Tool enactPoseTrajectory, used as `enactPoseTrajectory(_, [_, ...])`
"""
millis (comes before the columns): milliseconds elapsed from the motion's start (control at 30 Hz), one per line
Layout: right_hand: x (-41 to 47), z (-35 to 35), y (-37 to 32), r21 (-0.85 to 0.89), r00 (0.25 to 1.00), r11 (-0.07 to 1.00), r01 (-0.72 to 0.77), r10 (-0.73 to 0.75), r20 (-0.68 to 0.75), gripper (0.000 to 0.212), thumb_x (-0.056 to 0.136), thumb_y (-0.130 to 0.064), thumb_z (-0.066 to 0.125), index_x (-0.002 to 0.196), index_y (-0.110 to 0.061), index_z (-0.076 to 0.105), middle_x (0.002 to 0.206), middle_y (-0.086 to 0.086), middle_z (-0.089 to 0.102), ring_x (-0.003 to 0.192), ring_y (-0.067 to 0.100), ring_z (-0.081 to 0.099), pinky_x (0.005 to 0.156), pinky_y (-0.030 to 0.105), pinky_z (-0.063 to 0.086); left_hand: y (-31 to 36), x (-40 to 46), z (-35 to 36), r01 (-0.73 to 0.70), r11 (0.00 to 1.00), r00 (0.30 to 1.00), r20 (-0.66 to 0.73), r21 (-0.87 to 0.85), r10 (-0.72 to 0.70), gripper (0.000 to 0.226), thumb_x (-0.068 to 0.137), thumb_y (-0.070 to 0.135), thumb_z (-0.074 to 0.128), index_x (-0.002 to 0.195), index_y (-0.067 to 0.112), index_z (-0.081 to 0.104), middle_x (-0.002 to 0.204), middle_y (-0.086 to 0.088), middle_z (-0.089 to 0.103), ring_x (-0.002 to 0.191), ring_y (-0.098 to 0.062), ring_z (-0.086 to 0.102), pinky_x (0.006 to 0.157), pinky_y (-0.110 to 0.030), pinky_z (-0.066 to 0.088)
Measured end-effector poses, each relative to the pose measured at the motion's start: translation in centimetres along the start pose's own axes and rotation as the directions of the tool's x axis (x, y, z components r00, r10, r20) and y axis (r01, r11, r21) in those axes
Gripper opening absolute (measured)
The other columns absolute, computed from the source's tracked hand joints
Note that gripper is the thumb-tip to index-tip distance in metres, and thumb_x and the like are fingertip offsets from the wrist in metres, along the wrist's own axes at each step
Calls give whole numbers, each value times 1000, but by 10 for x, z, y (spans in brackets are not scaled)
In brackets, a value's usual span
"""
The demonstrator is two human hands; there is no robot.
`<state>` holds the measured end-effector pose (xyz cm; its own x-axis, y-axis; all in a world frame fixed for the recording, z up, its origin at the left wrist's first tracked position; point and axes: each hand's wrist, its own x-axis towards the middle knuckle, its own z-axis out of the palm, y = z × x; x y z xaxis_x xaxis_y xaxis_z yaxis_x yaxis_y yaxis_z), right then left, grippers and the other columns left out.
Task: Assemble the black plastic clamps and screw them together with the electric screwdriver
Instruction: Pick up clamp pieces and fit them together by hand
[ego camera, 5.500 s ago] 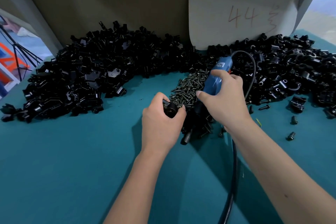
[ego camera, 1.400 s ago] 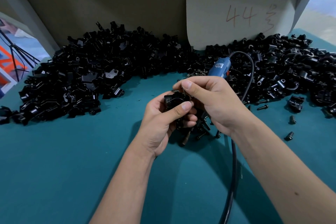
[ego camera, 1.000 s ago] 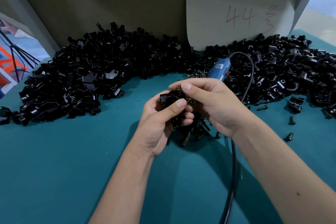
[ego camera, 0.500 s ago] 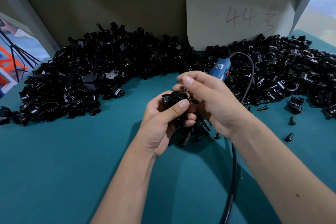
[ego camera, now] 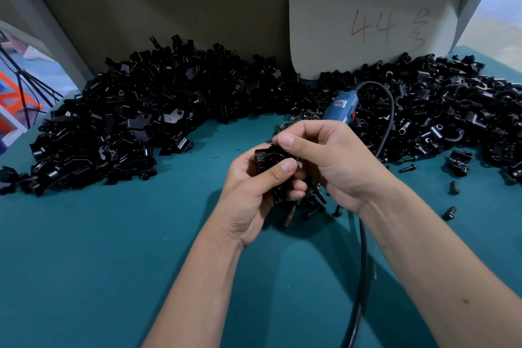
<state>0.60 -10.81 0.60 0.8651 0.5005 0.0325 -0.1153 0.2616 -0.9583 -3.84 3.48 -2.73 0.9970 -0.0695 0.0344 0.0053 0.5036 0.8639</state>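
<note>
clamp (ego camera: 269, 157) | gripped by left hand (ego camera: 255, 192) fingers | right hand (ego camera: 330, 159) fingers pinching its top

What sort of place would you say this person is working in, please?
Probably a factory assembly bench: heaps of black plastic clamp parts, a corded electric screwdriver, and a handwritten "44" card.

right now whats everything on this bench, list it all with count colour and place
black plastic clamp parts: too many to count, black, heaped along the back from left to right
small dark screws: a pile, behind the hands; a few loose at right
blue electric screwdriver: one, blue, black cable, passing under the right hand
white card marked 44: one, leaning on the back wall
teal table mat: one
left hand: grips a black clamp
right hand: fingers curled at the clamp's top
</note>
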Motion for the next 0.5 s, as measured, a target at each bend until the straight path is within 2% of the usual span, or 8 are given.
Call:
enactPoseTrajectory(100, [1,2,1,-19,996,1000,-15,14,-84,25,78,-21,82,78,-4,64,71,21,54,42,22,44,40,28,45,-1,1,0,-5,1000,1000,-9,28,5,19,82,7,74,100,4,68,83,-13,70,60,-18,65,55,-24,55])
enactPoseTrajectory(167, [1,3,2,-14,996,1000,-22,21,-88,27,77,-26,83,80,-5,65,74,20,53,44,22,43,40,28,45,-1,1,0,-12,999,1000,-9,35,13,21,82,7,74,102,3,67,83,-12,70,60,-18,65,55,-24,55])
enactPoseTrajectory(233, [1,4,3,14,999,1000,-27,27,-32,25,85,-30,77,90,-6,72,82,19,56,48,21,44,42,28,46,-1,2,-1,-15,999,1000,-21,29,16,20,82,7,73,101,3,66,81,-12,70,59,-18,65,55,-24,55])
enactPoseTrajectory(333, [0,1,3,43,999,998,-37,36,41,25,97,-29,67,100,-7,79,80,13,66,50,20,48,46,30,48,0,1,-3,-20,1000,1000,-18,19,20,15,82,6,72,96,7,67,75,-12,68,59,-17,65,54,-24,55])
enactPoseTrajectory(400, [0,1,2,36,999,999,-25,24,24,25,93,-28,70,95,-5,78,76,17,64,48,21,47,45,30,48,0,0,-3,-17,1000,1000,-4,18,17,14,82,6,72,96,6,67,76,-13,68,59,-18,65,54,-24,55])
enactPoseTrajectory(500, [1,6,4,27,997,1000,-12,14,-81,25,85,-29,77,81,-4,74,81,22,54,44,21,43,41,27,45,-1,2,-2,-9,1000,1000,-15,17,9,21,82,7,73,100,3,63,81,-12,68,59,-18,65,54,-24,55])
